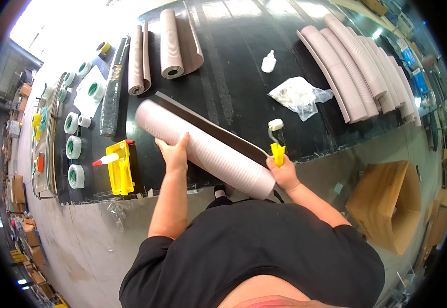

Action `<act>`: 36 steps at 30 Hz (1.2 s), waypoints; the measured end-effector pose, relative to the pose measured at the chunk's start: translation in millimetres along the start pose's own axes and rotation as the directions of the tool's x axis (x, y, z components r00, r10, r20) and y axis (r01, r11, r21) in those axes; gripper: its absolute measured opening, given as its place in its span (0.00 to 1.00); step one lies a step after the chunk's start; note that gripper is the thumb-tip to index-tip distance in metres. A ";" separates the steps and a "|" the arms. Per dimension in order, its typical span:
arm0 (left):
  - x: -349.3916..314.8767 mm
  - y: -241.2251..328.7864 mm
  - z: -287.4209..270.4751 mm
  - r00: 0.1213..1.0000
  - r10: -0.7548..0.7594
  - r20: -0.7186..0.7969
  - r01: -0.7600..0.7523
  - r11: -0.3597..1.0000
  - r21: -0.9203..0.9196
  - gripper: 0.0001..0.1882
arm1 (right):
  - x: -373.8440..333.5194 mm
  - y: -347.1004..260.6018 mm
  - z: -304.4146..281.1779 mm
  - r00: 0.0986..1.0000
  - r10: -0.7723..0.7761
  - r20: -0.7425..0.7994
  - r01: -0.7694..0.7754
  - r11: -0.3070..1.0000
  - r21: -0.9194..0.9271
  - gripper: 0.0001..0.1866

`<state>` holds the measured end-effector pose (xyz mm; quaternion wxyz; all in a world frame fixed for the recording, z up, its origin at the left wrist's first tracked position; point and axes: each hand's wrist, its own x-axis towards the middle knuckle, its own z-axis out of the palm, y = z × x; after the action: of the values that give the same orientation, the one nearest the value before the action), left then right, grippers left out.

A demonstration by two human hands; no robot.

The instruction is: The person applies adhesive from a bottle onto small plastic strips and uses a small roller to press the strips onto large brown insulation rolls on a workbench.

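Pink mat [208, 149]: slants out-left from right hand [285, 176]
Left hand [174, 155]: spread, holding mat
Right hand: closed round roller [278, 153]

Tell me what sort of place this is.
Probably a workshop or small factory: a large black worktable bears a row of rolled mats and several rolls of tape, and an open cardboard box stands nearby.

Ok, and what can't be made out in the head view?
All in the head view:
Left hand: some fingers hidden by the held mat roll.
Plastic bag: contents unclear through crumpled film.
Cardboard box: inside partly hidden by its walls.
Table: upper-left edge lost in glare.
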<state>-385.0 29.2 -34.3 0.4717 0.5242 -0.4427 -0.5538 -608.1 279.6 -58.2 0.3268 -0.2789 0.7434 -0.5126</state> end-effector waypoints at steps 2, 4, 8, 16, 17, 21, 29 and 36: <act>9.0 20.6 16.9 0.993 0.036 0.109 -0.035 0.999 -0.015 0.57 | -6.0 9.9 2.0 0.994 -0.107 0.017 0.107 0.994 0.011 0.16; 28.2 28.5 28.8 0.980 0.041 0.195 -0.047 0.998 0.029 0.59 | -14.7 18.3 10.0 0.995 -0.087 0.041 0.080 0.986 0.147 0.16; 32.2 41.4 50.9 0.958 -0.056 0.283 0.032 0.995 0.090 0.60 | -24.6 5.2 4.8 0.969 0.118 0.219 -0.190 0.919 0.346 0.16; 61.4 1.8 32.3 0.766 -0.085 0.637 0.139 0.990 -0.035 0.52 | -38.9 29.1 -29.0 0.847 0.214 0.487 -0.310 0.943 0.124 0.17; 57.4 4.2 39.2 0.763 -0.088 0.641 0.147 0.988 -0.039 0.52 | -37.5 33.9 -32.5 0.848 0.221 0.481 -0.313 0.942 0.119 0.17; 7.5 32.1 85.2 0.835 0.285 0.471 -0.518 0.116 0.847 0.37 | -27.7 37.2 -61.7 0.972 0.085 0.219 -0.103 0.992 0.073 0.18; -91.1 43.6 141.8 0.433 -0.396 0.810 -0.901 -0.226 0.370 0.23 | 62.4 39.0 -181.9 0.839 -0.361 -0.407 0.047 0.794 -0.606 0.31; -74.7 42.7 149.8 0.301 -0.493 0.816 -0.952 -0.209 0.225 0.27 | 86.2 45.3 -184.6 0.881 -0.260 -0.395 -0.057 0.771 -0.635 0.37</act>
<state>-531.7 95.3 28.7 -0.2523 0.1176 -0.9604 -0.0114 -808.6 336.4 -70.1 -0.0008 -0.2829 0.9101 -0.3029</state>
